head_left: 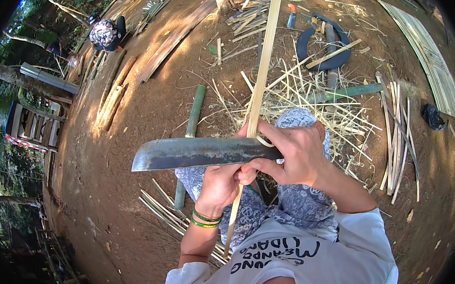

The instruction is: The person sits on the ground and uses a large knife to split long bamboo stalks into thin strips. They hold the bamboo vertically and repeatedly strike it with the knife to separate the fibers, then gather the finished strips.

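A broad machete (200,154) lies across in front of me, its dark, worn blade pointing left. My right hand (297,154) is closed at the blade's right end; the handle is hidden by the fingers. A long pale bamboo strip (265,59) runs from the top of the view down past the blade toward my lap. Below the blade, my left hand (221,184) is closed around the strip, partly covered by the metal. A thin curled shaving (264,141) sits where blade and strip meet. Fingers of my right hand also touch the strip there.
Bamboo shavings (347,119) litter the ground ahead of my knees. A green bamboo pole (196,110) lies to the left and cut strips (398,139) to the right. Farther off are a black tyre-like ring (301,43), an orange-handled knife (292,18) and a crouching person (105,33).
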### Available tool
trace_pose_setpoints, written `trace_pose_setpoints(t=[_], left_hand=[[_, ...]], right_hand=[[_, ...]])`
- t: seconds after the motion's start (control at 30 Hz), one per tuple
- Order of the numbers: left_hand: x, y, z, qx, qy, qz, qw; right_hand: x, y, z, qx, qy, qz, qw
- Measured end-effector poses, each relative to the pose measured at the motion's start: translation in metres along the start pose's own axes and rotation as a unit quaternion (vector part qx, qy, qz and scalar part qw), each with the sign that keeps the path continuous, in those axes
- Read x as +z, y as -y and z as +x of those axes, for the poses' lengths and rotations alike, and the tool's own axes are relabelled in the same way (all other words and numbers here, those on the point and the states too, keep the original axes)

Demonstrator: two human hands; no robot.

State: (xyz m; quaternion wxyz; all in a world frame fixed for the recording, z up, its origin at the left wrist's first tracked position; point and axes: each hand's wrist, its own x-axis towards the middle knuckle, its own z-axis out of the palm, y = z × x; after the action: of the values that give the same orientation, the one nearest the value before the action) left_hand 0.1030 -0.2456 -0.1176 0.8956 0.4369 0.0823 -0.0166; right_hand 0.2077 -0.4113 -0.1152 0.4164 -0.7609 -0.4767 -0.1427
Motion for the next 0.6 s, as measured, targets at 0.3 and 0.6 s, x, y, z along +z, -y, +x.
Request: trace_pose_setpoints(t=[0.3, 0.6], left_hand=[[-0.008, -0.006, -0.026, -0.034, 0.018, -0.044, 0.998], [-0.007, 0.002, -0.020, -0.022, -0.018, 0.015, 0.999]], right_hand=[[-0.011, -0.016, 0.005, 0.070, -0.042, -0.058, 0.995], [0.016, 0.003, -0.013, -0.001, 0.016, 0.000, 1.000]])
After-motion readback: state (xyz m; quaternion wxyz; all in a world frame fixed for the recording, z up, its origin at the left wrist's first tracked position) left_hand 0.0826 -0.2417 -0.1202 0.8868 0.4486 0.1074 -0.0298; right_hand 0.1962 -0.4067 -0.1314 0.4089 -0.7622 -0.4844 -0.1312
